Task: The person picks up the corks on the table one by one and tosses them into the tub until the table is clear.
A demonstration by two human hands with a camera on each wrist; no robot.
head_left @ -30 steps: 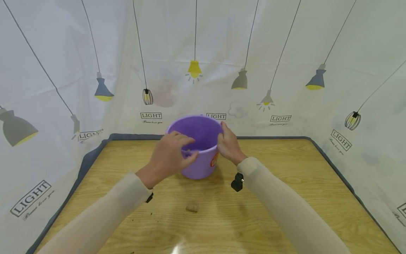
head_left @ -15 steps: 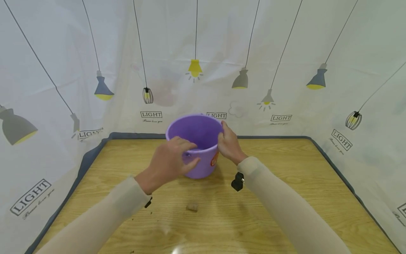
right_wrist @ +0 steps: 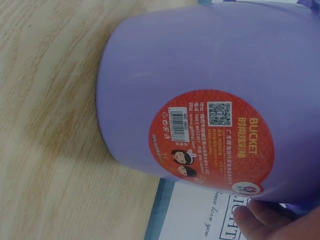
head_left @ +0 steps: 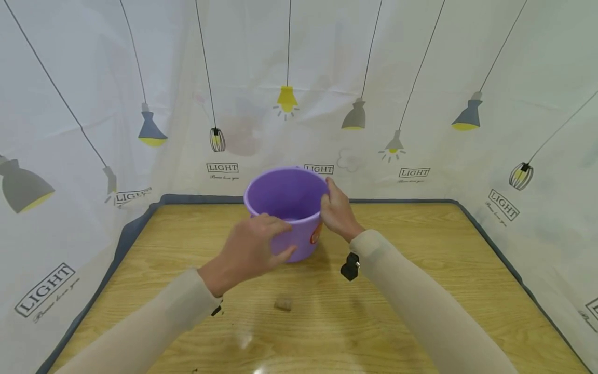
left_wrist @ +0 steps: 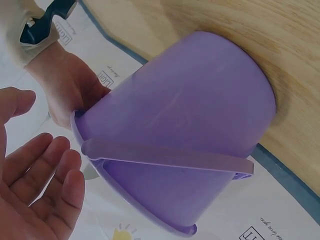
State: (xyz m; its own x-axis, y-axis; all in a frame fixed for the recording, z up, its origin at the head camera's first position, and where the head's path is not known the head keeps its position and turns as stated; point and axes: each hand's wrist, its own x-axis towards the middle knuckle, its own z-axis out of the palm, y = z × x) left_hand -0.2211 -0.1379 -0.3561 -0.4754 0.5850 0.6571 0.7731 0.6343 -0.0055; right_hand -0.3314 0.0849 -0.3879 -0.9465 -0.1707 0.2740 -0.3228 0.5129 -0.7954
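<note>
A purple plastic bucket (head_left: 303, 239) stands upright toward the back of the wooden table, its mouth facing up. My right hand (head_left: 338, 212) grips its rim on the right, with the thumb up at the edge. In front of the near-left rim is my left hand (head_left: 247, 249), fingers loosely bent and thumb apart. The left wrist view shows that palm and its fingers (left_wrist: 42, 185) apart from the bucket, holding nothing. There the purple handle (left_wrist: 165, 159) lies folded down against the side. A red round label (right_wrist: 212, 142) fills much of the right wrist view.
On the table (head_left: 383, 311), nearer me, lies a small brown piece (head_left: 282, 304), with a few dark specks about. A white sheet (head_left: 317, 62) printed with hanging lamps encloses the back and sides. Dark blue edging (head_left: 402, 200) borders the tabletop.
My left hand has drawn back a little, down and toward me, away from the bucket's rim. The right hand and the bucket stay where they were.
</note>
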